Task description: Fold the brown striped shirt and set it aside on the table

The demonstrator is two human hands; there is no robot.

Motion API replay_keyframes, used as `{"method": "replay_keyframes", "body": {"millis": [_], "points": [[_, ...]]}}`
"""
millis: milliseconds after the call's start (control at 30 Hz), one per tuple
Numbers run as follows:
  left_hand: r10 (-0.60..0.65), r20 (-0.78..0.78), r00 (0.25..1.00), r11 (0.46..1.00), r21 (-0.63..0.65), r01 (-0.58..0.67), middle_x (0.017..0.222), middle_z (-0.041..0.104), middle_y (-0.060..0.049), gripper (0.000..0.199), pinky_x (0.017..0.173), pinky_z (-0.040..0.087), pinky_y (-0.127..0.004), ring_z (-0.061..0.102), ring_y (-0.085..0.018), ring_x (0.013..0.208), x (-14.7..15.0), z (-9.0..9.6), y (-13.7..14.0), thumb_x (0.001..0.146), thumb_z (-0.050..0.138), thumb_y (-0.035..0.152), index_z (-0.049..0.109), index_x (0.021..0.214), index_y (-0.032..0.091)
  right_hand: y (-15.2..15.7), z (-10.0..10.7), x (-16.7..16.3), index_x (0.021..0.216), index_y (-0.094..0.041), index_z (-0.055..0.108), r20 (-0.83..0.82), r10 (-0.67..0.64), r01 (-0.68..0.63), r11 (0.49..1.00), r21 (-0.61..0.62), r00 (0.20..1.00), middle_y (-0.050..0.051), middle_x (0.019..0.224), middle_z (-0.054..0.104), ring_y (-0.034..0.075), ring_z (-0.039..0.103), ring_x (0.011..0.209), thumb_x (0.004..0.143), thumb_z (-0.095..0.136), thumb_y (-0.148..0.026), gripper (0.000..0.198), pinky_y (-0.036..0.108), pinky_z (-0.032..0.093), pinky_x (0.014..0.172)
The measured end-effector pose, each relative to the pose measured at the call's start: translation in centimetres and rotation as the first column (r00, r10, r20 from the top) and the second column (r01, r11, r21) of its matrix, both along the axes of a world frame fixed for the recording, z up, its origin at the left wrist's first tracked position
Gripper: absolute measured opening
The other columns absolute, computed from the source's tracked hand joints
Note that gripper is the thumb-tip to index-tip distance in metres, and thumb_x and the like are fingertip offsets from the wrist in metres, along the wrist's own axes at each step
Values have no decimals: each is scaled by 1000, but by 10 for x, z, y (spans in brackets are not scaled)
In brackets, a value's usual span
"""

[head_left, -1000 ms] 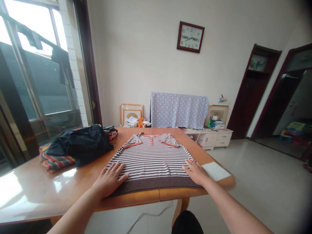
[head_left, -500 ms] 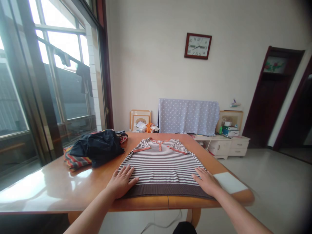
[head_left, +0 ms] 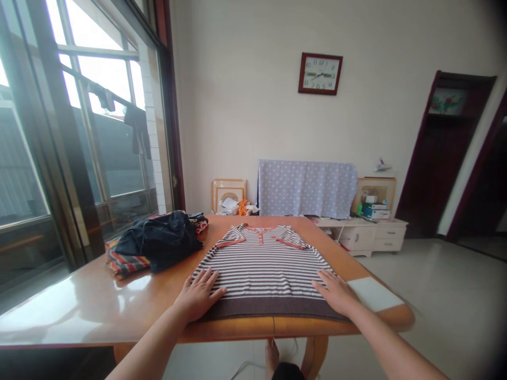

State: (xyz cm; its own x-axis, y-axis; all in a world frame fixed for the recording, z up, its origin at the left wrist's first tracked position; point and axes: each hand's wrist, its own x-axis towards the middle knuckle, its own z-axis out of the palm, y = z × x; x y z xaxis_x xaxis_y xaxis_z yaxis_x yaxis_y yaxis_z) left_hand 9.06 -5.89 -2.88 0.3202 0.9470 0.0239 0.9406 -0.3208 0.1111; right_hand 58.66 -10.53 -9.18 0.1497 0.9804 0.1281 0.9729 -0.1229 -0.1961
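Note:
A brown-and-white striped shirt [head_left: 264, 264] with orange trim lies flat on the wooden table [head_left: 91, 306], its dark hem toward me. My left hand [head_left: 197, 295] rests palm down on the shirt's lower left corner, fingers spread. My right hand [head_left: 336, 293] lies flat on the lower right corner in the same way. Neither hand grips the fabric.
A heap of dark and striped clothes [head_left: 154, 240] sits on the table's left side. A white pad [head_left: 374, 294] lies at the right edge by my right wrist. Beyond the table are a dotted cloth-covered unit [head_left: 307, 188], a low white cabinet [head_left: 368, 235] and a wall clock [head_left: 320, 73].
My head turned left and lifted slightly, so the scene shifted right in view. Both hands stay flat on the shirt's lower corners. A foot now shows under the table edge.

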Motion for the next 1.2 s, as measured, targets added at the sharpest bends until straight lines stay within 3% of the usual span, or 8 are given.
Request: {"method": "replay_keyframes", "body": {"millis": [467,1200], "points": [[-17,-18,1000,1000,4,18,167,21,-5,80,124,8,-55,9,-28,156,-1,-5,5,93,28,73,30,159,27,-4,11,-6,157,-18,36,15,-16,16,999,-41,1000,8,163,32,28,24,152,96,26,-68,79,44,17,123],[-51,-36,998,999,-8,50,168,20,-4,79,123,10,-55,8,-29,156,-3,-4,7,93,26,73,33,158,29,-3,9,-7,158,-20,33,-11,-22,21,998,-60,1000,7,164,30,27,21,153,96,26,-68,79,44,15,124]]}}
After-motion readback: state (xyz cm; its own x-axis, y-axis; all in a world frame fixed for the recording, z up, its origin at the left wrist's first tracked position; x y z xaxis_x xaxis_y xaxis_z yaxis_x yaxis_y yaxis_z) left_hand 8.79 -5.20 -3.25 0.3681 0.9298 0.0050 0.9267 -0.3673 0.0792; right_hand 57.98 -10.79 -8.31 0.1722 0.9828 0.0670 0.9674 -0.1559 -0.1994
